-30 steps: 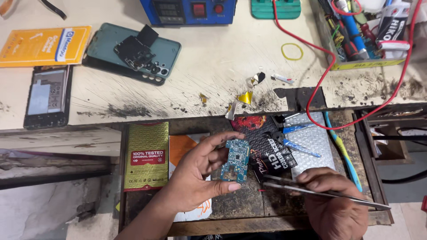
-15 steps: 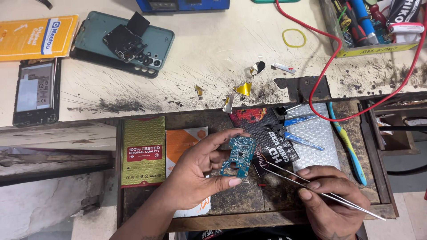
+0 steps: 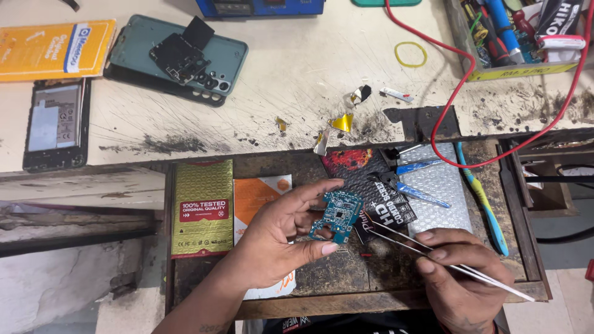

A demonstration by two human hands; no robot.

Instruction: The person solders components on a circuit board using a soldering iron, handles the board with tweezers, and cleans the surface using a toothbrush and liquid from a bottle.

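tweezers (image 3: 433, 250) in the right hand (image 3: 461, 278), pinched in the fingers, tips aimed at the right edge of a small teal circuit board (image 3: 337, 216); tips look near-closed, cannot tell whether they grip anything. left hand (image 3: 281, 238) holds the board by its edges between thumb and fingertips, tilted, above the middle of the pulled-out wooden drawer (image 3: 526, 247). on the drawer floor: green-gold packet (image 3: 202, 207) at the left edge, orange packet (image 3: 260, 192) beside it, black packet (image 3: 396, 207) under the tweezer tips, bubble-wrap sheet (image 3: 433, 185) and teal toothbrush (image 3: 482, 192) toward the right edge. on the bench (image 3: 297, 80) behind: green phone back cover (image 3: 176, 59) with loose black parts on it, far left; screen unit (image 3: 57, 120) at the left edge; foil scraps (image 3: 340, 120) at the front edge; red cable (image 3: 445, 117). judgement: phone is opened and board is out; board work under way, reassembly not begun.
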